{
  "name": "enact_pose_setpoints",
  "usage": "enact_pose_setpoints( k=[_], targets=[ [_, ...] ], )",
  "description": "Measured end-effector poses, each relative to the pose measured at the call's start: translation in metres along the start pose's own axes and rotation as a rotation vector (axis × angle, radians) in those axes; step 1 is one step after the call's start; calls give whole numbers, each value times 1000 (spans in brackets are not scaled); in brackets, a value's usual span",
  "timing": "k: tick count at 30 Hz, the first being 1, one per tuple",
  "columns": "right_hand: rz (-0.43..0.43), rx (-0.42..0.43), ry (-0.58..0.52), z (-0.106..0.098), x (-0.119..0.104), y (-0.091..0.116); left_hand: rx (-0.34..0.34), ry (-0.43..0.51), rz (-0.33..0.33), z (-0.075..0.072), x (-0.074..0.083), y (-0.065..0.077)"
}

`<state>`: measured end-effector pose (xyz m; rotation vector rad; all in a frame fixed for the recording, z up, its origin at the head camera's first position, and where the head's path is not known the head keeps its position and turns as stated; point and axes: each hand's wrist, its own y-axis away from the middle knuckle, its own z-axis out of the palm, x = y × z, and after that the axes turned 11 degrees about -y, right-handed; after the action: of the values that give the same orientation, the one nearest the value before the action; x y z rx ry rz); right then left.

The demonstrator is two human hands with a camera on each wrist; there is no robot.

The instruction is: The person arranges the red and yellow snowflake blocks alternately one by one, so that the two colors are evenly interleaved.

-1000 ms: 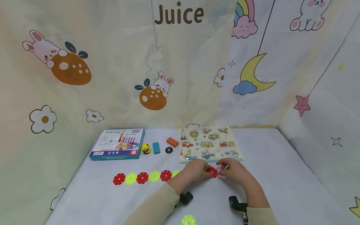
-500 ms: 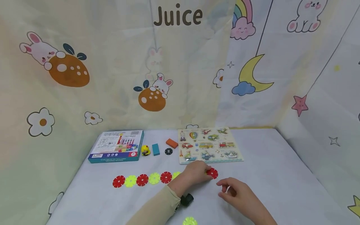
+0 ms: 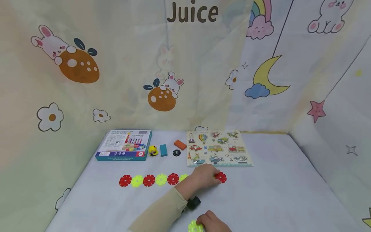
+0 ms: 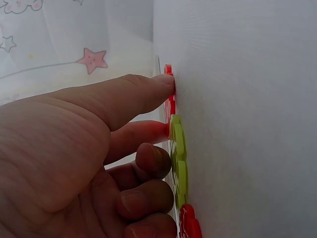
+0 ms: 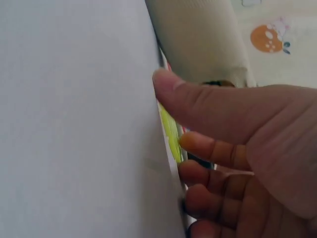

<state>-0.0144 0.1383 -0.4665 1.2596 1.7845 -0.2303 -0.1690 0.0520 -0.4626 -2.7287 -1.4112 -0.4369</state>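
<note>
Red and yellow-green snowflake discs, notched round the rim, lie in a row; a red disc marks its left end. At the right end, my left hand holds a red disc at its left edge by thumb and forefinger. Beside that disc, the left wrist view shows a yellow-green disc near the curled fingers; my hand covers this part of the row from above. Close to the front, my right hand has its fingers at the right edge of a loose yellow-green disc; its thumb and forefinger bracket the disc.
Behind the row stand a colourful flat box, a yellow duck figure, a blue block, an orange block and a black round chip. A wooden vehicle puzzle board lies right of them.
My right hand has left the red disc at the row's end and come back to the loose yellow-green disc near the front. My left hand stays at the red disc.
</note>
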Motion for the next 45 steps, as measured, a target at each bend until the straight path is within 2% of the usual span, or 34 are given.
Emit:
enact_pose_setpoints(
  k=[2,8,11,13,16,19,22,25,28,32,34,37,41,45],
  targets=[
    [71,29,10,2,-7,-4,-1,-13,5,-2,0,-2],
    [219,106,-65,5,-22,-11,-4,-37,16,-4,0,-2],
    [265,136,-52,5,-25,-13,-9,-29,21,-4,1,-2],
    [266,142,-73,5,-25,-14,-10,-23,21,-4,1,-1],
    [213,131,-150,0,-25,-11,-5,-28,19,-3,0,-2],
    [93,79,-226,-13,-27,-2,-2,-31,11,-3,-1,-2],
    [29,-10,-274,-37,-38,10,-11,-28,5,-4,-1,-2],
    [11,-68,-305,-68,-53,23,-18,-11,1,-5,-1,-2],
    [-63,-49,-310,-97,-67,34,-29,24,-15,-6,0,-1],
    [-168,35,-293,-128,-75,43,-48,58,-13,-5,0,-3],
    [-195,98,-276,-142,-72,44,-30,70,-3,-6,0,-5],
    [-206,206,-245,-160,-60,42,8,38,25,-5,-1,-8],
    [-116,318,-211,-177,-32,32,1,-17,27,-1,0,-10],
    [-24,355,-169,-188,6,11,-18,-53,28,-2,0,-7]
  ],
)
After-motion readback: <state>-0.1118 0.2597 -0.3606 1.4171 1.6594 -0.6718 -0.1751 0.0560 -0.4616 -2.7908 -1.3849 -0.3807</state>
